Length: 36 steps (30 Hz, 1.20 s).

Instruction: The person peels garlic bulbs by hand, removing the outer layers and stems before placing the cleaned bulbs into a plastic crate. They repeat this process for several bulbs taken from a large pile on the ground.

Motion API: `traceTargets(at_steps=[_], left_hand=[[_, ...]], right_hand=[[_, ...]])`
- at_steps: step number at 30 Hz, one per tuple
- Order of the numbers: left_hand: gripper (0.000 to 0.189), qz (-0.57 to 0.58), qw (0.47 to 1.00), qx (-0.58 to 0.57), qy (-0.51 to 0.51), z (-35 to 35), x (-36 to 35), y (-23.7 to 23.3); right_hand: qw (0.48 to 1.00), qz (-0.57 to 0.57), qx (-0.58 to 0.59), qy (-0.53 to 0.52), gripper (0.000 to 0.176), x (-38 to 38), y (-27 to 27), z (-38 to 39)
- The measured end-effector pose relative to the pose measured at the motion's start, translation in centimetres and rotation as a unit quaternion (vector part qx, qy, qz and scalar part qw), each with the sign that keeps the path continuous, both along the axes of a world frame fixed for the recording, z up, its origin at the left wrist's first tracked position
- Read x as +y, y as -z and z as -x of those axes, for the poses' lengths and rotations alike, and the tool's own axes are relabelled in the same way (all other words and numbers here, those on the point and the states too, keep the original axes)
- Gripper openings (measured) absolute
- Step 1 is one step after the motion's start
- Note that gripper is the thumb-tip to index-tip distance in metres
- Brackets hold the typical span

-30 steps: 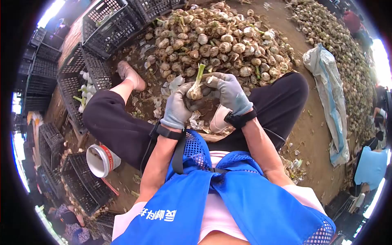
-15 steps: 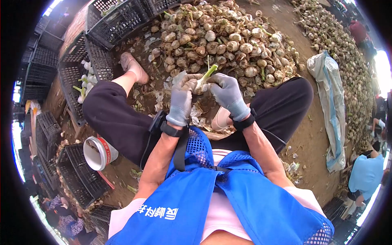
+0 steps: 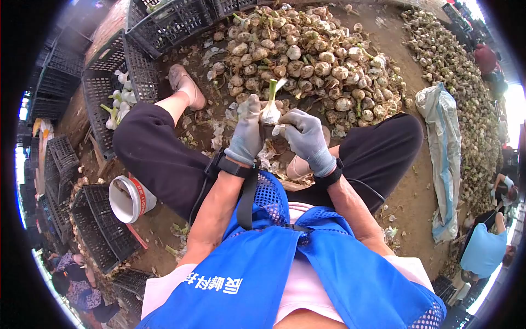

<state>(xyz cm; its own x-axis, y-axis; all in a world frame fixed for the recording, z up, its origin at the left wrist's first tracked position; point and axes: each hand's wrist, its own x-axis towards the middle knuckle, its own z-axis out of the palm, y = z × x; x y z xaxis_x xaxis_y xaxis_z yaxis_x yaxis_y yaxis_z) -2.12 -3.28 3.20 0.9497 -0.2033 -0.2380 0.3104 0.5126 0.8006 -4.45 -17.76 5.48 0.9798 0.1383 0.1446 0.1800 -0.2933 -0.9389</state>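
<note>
Head view showed left hand (image 3: 246, 131) and right hand (image 3: 306, 136), fingers clasping one garlic bulb (image 3: 270, 112) before the garlic pile (image 3: 307, 60).

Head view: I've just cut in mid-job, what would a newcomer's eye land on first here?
First, the garlic bulb with its green stalk, gripped between the gloved left hand and right hand at centre, above the lap. Just beyond it, a big heap of earthy garlic covers the ground at the top. At the left stand black crates, one holding a few white bulbs.
</note>
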Motion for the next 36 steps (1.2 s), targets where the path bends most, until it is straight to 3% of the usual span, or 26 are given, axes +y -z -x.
traceTargets(at_steps=[2,5,6,7,8,9,10,11,13,14,15,17,19,21,23,25,27,28,29,30,31,33,34,35,36], left_hand=[[0.028,-0.218,0.969,-0.118,0.002,0.0,0.5,0.3],[0.021,-0.24,0.96,-0.143,0.01,-0.7,0.4,0.2],[0.017,-0.131,0.987,-0.083,-0.04,-0.2,-0.3,0.0],[0.017,-0.13,0.987,-0.081,-0.043,0.1,-0.5,0.1],[0.016,-0.007,0.997,-0.012,-0.076,0.1,-0.5,0.2],[0.015,0.116,0.986,0.054,-0.107,-0.2,-0.4,0.4],[0.017,0.162,0.973,0.096,-0.134,-1.3,0.3,1.7],[0.019,0.198,0.975,0.058,-0.085,-1.5,1.4,0.8],[0.023,0.186,0.972,0.044,-0.138,-2.0,2.1,0.0],[0.034,0.24,0.965,0.022,-0.108,-2.2,2.3,0.6],[0.035,0.258,0.963,-0.027,-0.069,-2.1,2.6,0.9],[0.035,0.269,0.96,-0.03,-0.072,-1.7,2.5,0.4],[0.035,0.241,0.967,-0.039,-0.075,-1.8,2.9,0.7],[0.035,0.213,0.974,-0.045,-0.068,-1.3,2.7,1.0],[0.032,0.113,0.988,-0.051,-0.088,-1.0,1.6,0.9],[0.028,0.103,0.989,-0.027,-0.107,-0.9,0.8,1.1],[0.016,0.094,0.985,-0.015,-0.143,-0.6,1.0,1.1],[0.017,0.123,0.975,-0.022,-0.182,-0.7,0.8,1.4],[0.017,0.121,0.975,-0.021,-0.183,-0.7,1.2,1.5],[0.02,0.193,0.97,0.011,-0.148,-0.9,1.8,1.5],[0.022,0.263,0.957,0.044,-0.11,-1.1,2.1,1.5],[0.028,0.26,0.958,0.03,-0.12,-1.5,2.1,1.3],[0.032,0.278,0.956,0.028,-0.095,-1.5,2.2,0.8],[0.037,0.295,0.953,0.025,-0.068,-1.5,2.3,0.5],[0.037,0.294,0.953,0.026,-0.068,-1.5,2.2,0.5]], right_hand=[[1.0,0.02,-0.024,0.001,0.016,-0.1,0.0,-0.2],[0.991,0.092,-0.099,-0.008,0.014,0.7,-0.1,-0.4],[0.977,0.149,-0.152,-0.019,0.013,1.0,-0.2,-0.3],[0.977,0.15,-0.152,-0.022,0.013,1.0,0.1,-0.3],[0.998,0.059,0.003,0.008,0.013,0.9,0.7,-0.3],[0.987,-0.033,0.155,0.038,0.012,0.8,1.6,-0.6],[0.978,0.037,0.199,0.049,0.015,0.2,3.8,-1.1],[0.978,0.038,0.198,0.048,0.015,0.0,6.2,-1.5],[0.946,0.29,0.146,0.01,0.018,0.2,8.6,-2.1],[0.919,0.333,0.196,-0.082,0.022,0.6,8.5,-2.5],[0.926,0.284,0.212,-0.135,0.032,0.9,8.4,-2.2],[0.933,0.303,0.128,-0.148,0.044,1.5,8.0,-1.4],[0.984,0.122,0.079,-0.104,0.046,0.9,5.9,-1.7],[0.986,-0.076,0.134,-0.065,0.039,1.0,3.1,-2.7],[0.988,0.017,0.151,-0.024,0.025,1.7,0.1,-2.6],[0.979,0.189,0.078,0.021,0.014,3.0,0.1,-2.4],[0.986,0.143,0.079,0.024,0.013,3.6,0.6,-2.2],[0.978,-0.061,0.193,0.05,0.012,3.5,1.4,-2.4],[0.916,-0.261,0.295,0.074,0.012,3.3,2.3,-2.5],[0.892,-0.326,0.299,0.091,0.012,2.6,3.4,-2.5],[0.768,-0.454,0.448,0.05,0.016,0.7,6.8,-3.2],[0.806,-0.331,0.488,0.045,0.022,0.4,5.2,-2.9],[0.805,-0.331,0.489,0.045,0.022,0.6,6.0,-3.0],[0.949,-0.07,0.309,0.003,0.022,0.9,7.2,-3.2],[0.975,0.2,0.089,-0.038,0.023,1.0,8.2,-3.4]])
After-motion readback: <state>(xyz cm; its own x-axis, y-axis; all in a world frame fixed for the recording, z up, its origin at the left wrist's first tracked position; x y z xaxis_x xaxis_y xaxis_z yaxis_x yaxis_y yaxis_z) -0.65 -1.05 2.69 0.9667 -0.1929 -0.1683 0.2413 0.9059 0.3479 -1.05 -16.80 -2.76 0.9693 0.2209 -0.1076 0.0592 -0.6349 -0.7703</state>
